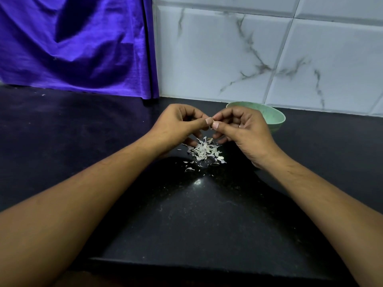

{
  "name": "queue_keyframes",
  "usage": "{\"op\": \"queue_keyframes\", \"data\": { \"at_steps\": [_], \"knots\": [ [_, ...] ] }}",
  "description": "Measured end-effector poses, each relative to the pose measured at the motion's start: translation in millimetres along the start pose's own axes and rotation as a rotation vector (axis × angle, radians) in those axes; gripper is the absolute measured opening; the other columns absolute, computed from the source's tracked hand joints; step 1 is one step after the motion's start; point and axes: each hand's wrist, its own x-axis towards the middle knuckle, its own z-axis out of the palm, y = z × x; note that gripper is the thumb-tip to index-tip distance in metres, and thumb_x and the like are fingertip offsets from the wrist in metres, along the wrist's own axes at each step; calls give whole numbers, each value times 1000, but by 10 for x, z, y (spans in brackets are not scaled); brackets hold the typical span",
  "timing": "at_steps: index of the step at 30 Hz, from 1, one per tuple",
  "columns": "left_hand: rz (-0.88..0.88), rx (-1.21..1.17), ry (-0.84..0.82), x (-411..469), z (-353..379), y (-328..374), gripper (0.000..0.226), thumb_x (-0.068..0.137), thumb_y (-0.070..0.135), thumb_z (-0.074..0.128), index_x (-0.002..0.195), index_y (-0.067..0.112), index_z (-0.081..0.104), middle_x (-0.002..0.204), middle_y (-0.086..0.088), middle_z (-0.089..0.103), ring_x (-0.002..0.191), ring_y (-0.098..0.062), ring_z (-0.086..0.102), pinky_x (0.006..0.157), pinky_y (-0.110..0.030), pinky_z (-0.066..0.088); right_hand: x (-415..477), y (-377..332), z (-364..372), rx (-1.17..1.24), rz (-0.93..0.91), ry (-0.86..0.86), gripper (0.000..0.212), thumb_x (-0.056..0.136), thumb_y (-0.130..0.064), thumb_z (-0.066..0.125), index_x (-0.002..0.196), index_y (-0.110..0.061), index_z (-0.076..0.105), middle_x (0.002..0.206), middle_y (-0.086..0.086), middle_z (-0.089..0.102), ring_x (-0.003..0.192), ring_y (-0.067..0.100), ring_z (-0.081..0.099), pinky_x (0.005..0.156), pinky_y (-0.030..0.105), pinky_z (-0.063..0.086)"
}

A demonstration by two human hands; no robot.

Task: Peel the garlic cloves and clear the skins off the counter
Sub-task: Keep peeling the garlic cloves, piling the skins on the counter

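My left hand [178,125] and my right hand [242,129] meet above the black counter [196,214], thumbs and fingertips pinched together around a small garlic clove that the fingers almost fully hide. Directly below them lies a loose heap of white garlic skins [205,152], with a few flakes scattered toward me. A pale green bowl [271,114] stands on the counter just behind my right hand; its inside is hidden.
A purple cloth [78,44] hangs down to the counter at the back left. White marble-pattern tiles [259,52] form the back wall. The counter's front edge [196,264] runs close to me.
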Motion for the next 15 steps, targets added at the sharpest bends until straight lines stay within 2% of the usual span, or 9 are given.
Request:
{"op": "queue_keyframes", "data": {
  "at_steps": [5,8,15],
  "knots": [
    [4,-10,-15,3,-5,2,7,95,12,72,96,5,74,81,1,74,65,-8,63,56,-31,60,-3,-4,8,72,48,-30,7,96,-2,68,100,-7,67,86,17,73,64,21,72,65,39,62],
    [20,10,-27,-2,-5,1,8,97,12,70,99,5,74,82,2,75,70,-10,63,57,-32,60,0,-7,0,97,66,-22,5,95,-5,69,99,-8,69,85,15,74,63,23,71,67,42,63],
    [0,49,-6,-10,-11,28,8,95,10,71,97,3,74,83,-6,72,70,-13,66,60,-36,61,2,-1,-3,69,56,10,7,93,-3,72,100,-1,71,89,23,74,62,20,71,66,40,63]
  ]
}}
